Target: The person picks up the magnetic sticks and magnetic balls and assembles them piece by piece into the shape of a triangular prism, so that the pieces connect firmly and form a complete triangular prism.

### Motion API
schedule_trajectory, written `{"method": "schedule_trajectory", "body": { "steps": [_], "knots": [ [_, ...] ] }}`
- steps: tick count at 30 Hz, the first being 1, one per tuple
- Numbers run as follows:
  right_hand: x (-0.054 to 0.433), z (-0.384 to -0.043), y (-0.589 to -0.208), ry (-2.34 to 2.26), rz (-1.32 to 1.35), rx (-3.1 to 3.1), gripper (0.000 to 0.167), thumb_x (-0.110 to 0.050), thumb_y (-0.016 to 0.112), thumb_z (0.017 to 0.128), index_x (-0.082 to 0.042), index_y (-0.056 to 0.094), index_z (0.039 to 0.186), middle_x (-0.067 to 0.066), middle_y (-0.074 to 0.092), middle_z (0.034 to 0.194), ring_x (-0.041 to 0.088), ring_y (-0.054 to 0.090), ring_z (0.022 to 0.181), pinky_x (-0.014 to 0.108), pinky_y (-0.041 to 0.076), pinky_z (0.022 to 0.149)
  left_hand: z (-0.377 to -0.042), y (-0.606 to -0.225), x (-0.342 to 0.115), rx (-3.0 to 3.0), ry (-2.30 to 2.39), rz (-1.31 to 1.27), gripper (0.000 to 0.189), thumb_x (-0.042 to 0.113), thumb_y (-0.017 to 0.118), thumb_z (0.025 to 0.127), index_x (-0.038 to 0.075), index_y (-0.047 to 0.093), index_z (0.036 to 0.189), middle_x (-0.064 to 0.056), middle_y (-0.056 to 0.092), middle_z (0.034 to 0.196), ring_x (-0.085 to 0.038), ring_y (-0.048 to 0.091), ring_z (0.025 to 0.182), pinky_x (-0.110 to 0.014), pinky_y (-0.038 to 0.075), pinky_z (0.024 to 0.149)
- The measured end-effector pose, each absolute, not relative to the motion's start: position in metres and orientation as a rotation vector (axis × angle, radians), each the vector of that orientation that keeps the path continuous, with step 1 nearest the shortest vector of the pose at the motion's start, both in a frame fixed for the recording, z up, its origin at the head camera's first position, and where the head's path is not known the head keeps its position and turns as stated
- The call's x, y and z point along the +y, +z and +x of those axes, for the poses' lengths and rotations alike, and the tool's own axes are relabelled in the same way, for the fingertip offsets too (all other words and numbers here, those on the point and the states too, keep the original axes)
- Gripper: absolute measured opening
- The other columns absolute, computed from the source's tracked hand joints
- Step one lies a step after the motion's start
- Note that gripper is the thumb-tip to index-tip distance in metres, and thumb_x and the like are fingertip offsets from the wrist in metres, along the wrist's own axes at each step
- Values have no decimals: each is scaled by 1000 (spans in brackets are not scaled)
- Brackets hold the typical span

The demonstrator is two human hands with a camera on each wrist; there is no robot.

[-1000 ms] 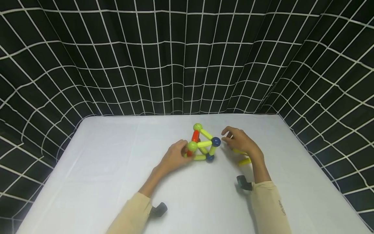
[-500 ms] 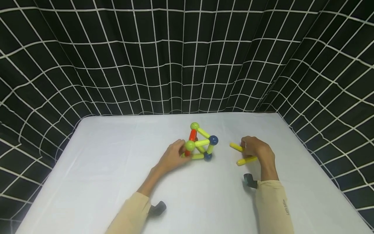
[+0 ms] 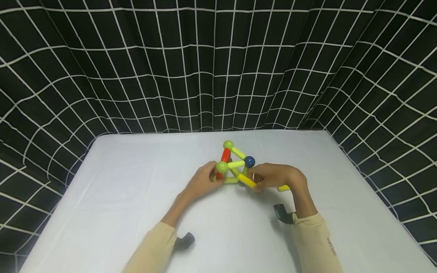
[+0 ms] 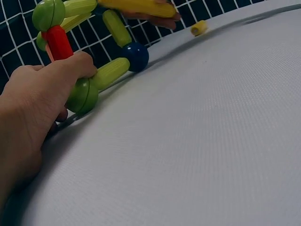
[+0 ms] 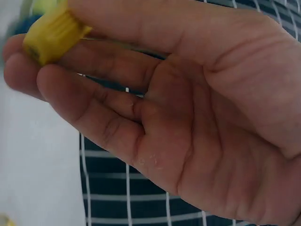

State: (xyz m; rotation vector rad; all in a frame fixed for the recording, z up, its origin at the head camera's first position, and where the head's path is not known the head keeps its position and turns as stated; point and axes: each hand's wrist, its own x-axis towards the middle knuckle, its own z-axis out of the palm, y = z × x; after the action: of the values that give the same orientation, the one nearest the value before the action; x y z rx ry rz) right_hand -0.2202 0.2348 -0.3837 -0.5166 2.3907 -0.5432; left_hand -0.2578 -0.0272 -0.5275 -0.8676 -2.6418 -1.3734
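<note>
A frame of magnetic building rods and balls stands on the table in the head view, with red rods (image 3: 225,155), light green rods (image 3: 236,164), green balls (image 3: 222,167) and a dark blue ball (image 3: 249,162) at its upper right corner. My left hand (image 3: 202,182) grips the frame's left side; in the left wrist view its fingers lie around the low green ball (image 4: 83,96) and red rod (image 4: 59,43). My right hand (image 3: 278,176) pinches a yellow rod (image 3: 246,181) between thumb and fingers, close to the frame's right side. The rod overlaps the lower blue ball in the head view.
Another yellow rod (image 3: 283,188) lies on the white table (image 3: 232,227) under the right wrist. Dark wrist cameras (image 3: 184,241) jut from both sleeves. A black curtain with a white grid (image 3: 198,68) surrounds the back and sides.
My right hand went right to the two yellow rods, picked one up and brought it left to the frame. My left hand keeps its hold, nearly still.
</note>
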Motion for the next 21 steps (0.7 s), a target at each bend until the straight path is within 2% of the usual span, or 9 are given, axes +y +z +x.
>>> {"method": "schedule_trajectory", "body": {
  "steps": [6, 13, 16, 21],
  "knots": [
    [206, -217, -388, -634, -534, 2344, 10, -4, 62, 98, -11, 54, 100, 5, 59, 85, 16, 62, 75, 27, 48, 73, -258, -527, -27, -2650, -1369, -876, 28, 27, 78, 89, 18, 52, 92, 4, 51, 78, -9, 45, 69, -21, 38, 61],
    [183, -213, -392, -416, -524, 2485, 2, -7, 57, 104, -9, 55, 104, 9, 64, 81, 16, 52, 67, 27, 42, 69, -258, -526, -29, -2666, -1363, -867, 25, 22, 76, 86, 18, 52, 93, 3, 51, 79, -11, 47, 71, -22, 37, 63],
    [175, -210, -392, -333, -428, 2566, 1, -7, 58, 105, -7, 59, 104, 10, 65, 86, 17, 61, 62, 28, 48, 68, -258, -527, -29, -2663, -1359, -874, 24, 22, 76, 86, 18, 52, 93, 3, 51, 80, -10, 47, 72, -22, 39, 64],
    [165, -206, -398, -349, -290, 2613, 4, -5, 60, 104, -8, 59, 106, 19, 68, 102, 24, 68, 49, 30, 56, 53, -257, -526, -31, -2668, -1379, -879, 23, 21, 76, 87, 18, 57, 99, 3, 53, 81, -11, 48, 74, -22, 40, 66]
  ]
}}
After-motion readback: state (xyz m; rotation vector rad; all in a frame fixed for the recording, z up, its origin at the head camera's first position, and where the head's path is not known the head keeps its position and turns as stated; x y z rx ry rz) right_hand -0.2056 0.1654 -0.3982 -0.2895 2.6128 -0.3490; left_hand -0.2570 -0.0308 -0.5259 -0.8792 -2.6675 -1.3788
